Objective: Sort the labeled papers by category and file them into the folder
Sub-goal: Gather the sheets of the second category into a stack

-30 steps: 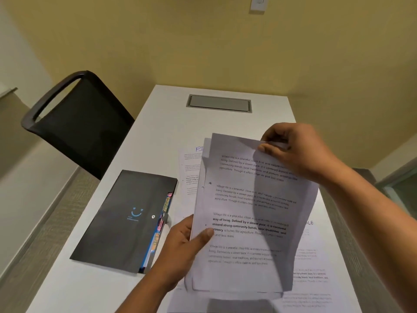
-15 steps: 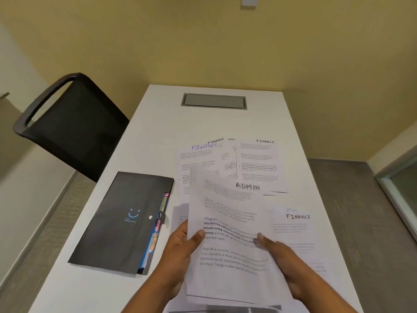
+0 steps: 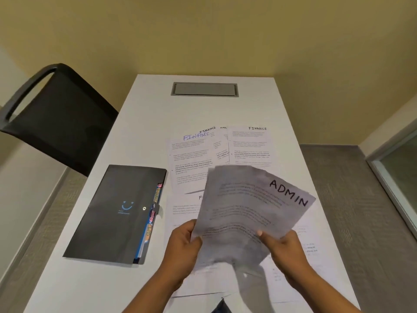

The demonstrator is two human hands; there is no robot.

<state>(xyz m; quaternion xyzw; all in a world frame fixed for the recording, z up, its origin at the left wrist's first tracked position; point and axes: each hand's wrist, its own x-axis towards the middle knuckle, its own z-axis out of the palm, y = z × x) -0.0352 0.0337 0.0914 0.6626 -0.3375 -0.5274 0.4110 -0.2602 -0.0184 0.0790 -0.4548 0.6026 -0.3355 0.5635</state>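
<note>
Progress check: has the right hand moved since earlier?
Yes. The right hand, gripping papers, came nearer, from beyond the far edge of the folder to level with its near end.

Left hand point(image 3: 182, 242) and right hand point(image 3: 286, 249) gripped the ADMIN sheet point(image 3: 248, 206) above the surface point(image 3: 146, 123); FINANCE papers point(image 3: 194, 154) lay at twelve o'clock, black folder point(image 3: 112, 213) at nine.
</note>
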